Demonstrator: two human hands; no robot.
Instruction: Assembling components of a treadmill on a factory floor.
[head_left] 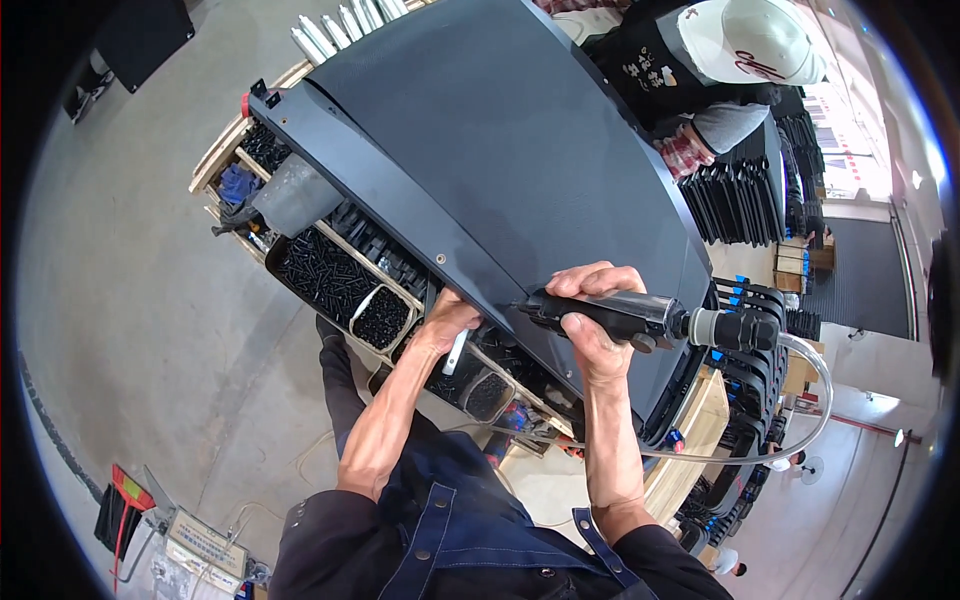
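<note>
A large dark grey panel [520, 130] lies in front of me, with a folded flange along its near left edge. My right hand [600, 320] is wrapped round a black and silver air screwdriver [640, 315], whose tip points left at the flange. From the tool's rear end a clear hose [828, 390] curves down and back under the panel. My left hand [452, 322] is at the panel's near edge, its fingers curled and partly hidden beneath it. A pale flat metal bar [455, 352] sticks out from that hand; its far end is hidden.
Below the panel, wooden-framed bins hold many black screws [325, 275] and small black parts [382, 318]. A co-worker in a white cap [750, 40] stands at the far right, a gloved hand near the panel's edge. Black parts [735, 200] are stacked beside them. Silver tubes [340, 30] lie beyond.
</note>
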